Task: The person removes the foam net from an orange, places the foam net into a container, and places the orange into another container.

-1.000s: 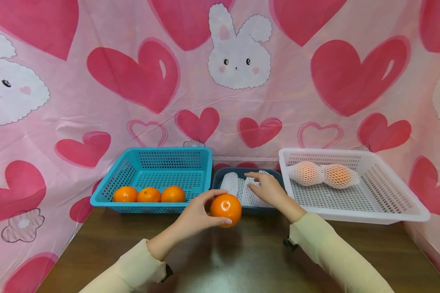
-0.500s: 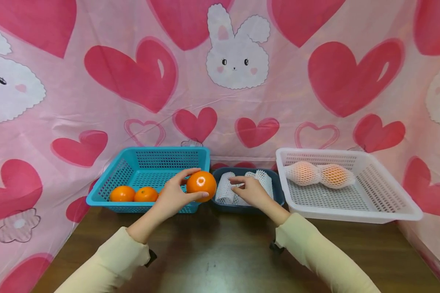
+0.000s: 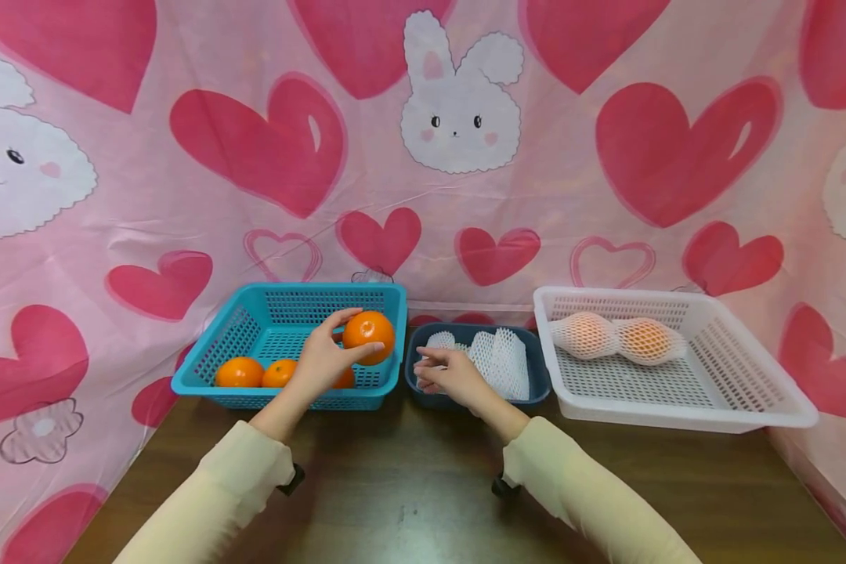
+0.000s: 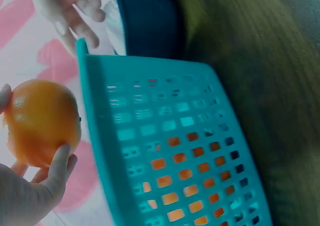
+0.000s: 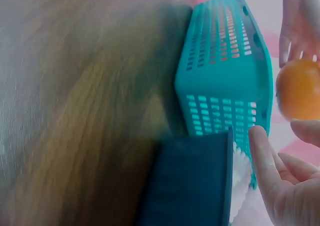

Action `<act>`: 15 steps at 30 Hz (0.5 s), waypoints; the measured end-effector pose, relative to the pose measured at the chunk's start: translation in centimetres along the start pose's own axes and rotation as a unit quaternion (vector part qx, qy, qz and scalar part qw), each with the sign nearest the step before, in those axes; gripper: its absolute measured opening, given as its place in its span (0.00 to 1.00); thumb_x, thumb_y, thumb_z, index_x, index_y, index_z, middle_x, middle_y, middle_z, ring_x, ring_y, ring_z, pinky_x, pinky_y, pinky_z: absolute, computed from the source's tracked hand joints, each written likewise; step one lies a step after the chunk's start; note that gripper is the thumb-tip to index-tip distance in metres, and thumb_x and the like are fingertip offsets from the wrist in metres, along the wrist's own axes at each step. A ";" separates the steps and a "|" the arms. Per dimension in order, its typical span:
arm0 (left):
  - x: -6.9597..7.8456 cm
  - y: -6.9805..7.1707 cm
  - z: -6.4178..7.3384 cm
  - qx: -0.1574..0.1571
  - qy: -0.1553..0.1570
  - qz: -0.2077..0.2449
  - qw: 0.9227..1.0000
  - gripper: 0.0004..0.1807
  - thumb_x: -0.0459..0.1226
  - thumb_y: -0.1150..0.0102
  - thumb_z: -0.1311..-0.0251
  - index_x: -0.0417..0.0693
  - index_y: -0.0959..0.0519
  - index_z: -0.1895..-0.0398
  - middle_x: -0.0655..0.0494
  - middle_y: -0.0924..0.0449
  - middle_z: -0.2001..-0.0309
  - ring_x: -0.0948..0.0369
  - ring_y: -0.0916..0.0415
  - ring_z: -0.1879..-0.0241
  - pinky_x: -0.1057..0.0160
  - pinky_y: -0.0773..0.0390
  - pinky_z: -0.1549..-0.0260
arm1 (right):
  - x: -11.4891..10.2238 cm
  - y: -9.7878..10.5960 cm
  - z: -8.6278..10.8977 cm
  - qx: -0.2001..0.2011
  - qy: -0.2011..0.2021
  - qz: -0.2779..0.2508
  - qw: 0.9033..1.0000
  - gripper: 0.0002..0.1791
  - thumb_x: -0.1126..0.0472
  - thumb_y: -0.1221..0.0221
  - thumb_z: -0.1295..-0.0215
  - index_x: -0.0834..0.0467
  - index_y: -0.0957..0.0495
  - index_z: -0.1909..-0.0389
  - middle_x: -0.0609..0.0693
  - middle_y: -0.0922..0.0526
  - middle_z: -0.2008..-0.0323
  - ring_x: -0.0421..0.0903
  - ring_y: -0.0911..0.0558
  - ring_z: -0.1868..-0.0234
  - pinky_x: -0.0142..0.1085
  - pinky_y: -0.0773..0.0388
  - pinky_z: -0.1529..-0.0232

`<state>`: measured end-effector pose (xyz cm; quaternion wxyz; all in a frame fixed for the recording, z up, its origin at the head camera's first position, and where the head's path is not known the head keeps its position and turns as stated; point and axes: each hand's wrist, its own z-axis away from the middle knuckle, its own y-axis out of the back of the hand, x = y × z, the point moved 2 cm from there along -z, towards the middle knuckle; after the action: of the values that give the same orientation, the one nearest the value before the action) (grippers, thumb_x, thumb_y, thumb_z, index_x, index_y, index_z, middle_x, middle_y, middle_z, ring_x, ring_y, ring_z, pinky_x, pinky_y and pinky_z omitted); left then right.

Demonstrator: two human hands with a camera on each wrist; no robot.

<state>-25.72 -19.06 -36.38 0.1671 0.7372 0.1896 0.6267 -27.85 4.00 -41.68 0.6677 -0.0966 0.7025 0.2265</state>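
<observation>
In the head view my left hand (image 3: 319, 362) holds an orange (image 3: 370, 337) between thumb and fingers, above the right end of the blue basket (image 3: 204, 389). Lower in that basket lie several more oranges (image 3: 240, 372), partly behind my left hand and wrist. My right hand (image 3: 457, 379) hovers over the left part of the dark blue tray (image 3: 543, 374) with fingers loosely bent and nothing between them. White foam net sleeves (image 3: 509, 364) lie in this tray, some hidden behind the right hand. The left wrist view shows the orange (image 4: 42, 122) in my fingertips, above the basket rim.
At the right stands a white basket (image 3: 754, 419) with two oranges in foam nets (image 3: 645, 341) at its back left. All three containers are lined up along the back of the brown wooden table (image 3: 423, 501), before a pink cloth (image 3: 479, 196) with hearts.
My left hand has carried the orange left and up, from in front of the dark tray to over the blue basket. My right hand has moved left across the tray.
</observation>
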 end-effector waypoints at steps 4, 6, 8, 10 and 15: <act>-1.1 -0.2 -0.5 0.003 0.012 -0.003 1.000 0.37 0.43 0.27 0.39 0.47 0.32 0.28 0.42 0.32 0.30 0.42 0.26 0.43 0.45 0.18 0.50 | 0.1 -1.0 -0.2 -0.006 -0.029 -0.047 0.998 0.30 0.65 0.44 0.23 0.72 0.38 0.27 0.68 0.20 0.44 0.61 0.15 0.52 0.44 0.16 0.51; -1.8 -0.4 -0.7 0.001 0.016 -0.003 1.000 0.37 0.43 0.28 0.38 0.45 0.33 0.29 0.41 0.33 0.30 0.42 0.27 0.42 0.44 0.19 0.48 | 0.1 -1.5 -0.3 -0.006 -0.037 -0.071 0.997 0.31 0.65 0.44 0.23 0.72 0.40 0.26 0.69 0.22 0.42 0.64 0.16 0.49 0.44 0.16 0.50; -2.3 -0.6 -0.9 -0.001 0.020 -0.006 1.000 0.37 0.42 0.29 0.37 0.44 0.35 0.29 0.39 0.33 0.31 0.42 0.27 0.42 0.43 0.20 0.47 | 0.0 -2.0 -0.3 -0.006 -0.043 -0.086 0.995 0.32 0.65 0.45 0.23 0.72 0.42 0.25 0.69 0.22 0.41 0.64 0.16 0.49 0.44 0.17 0.50; -2.7 -0.8 -1.0 -0.001 0.022 -0.009 1.000 0.37 0.43 0.29 0.37 0.43 0.35 0.30 0.37 0.33 0.32 0.41 0.28 0.42 0.42 0.21 0.47 | 0.1 -2.4 -0.3 -0.004 -0.046 -0.092 0.995 0.32 0.65 0.44 0.23 0.72 0.42 0.25 0.68 0.21 0.42 0.62 0.15 0.51 0.43 0.16 0.51; -3.1 -1.3 -1.4 0.002 0.012 -0.035 0.999 0.37 0.43 0.29 0.37 0.42 0.34 0.30 0.35 0.32 0.35 0.41 0.27 0.44 0.42 0.20 0.48 | 0.3 -3.1 -0.6 0.011 -0.056 -0.115 0.992 0.32 0.67 0.44 0.24 0.72 0.42 0.25 0.66 0.19 0.44 0.53 0.13 0.57 0.43 0.16 0.53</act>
<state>-27.62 -19.44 -39.44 0.1845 0.7228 0.2185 0.6291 -27.03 1.11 -42.54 0.7289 -0.1567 0.6503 0.1457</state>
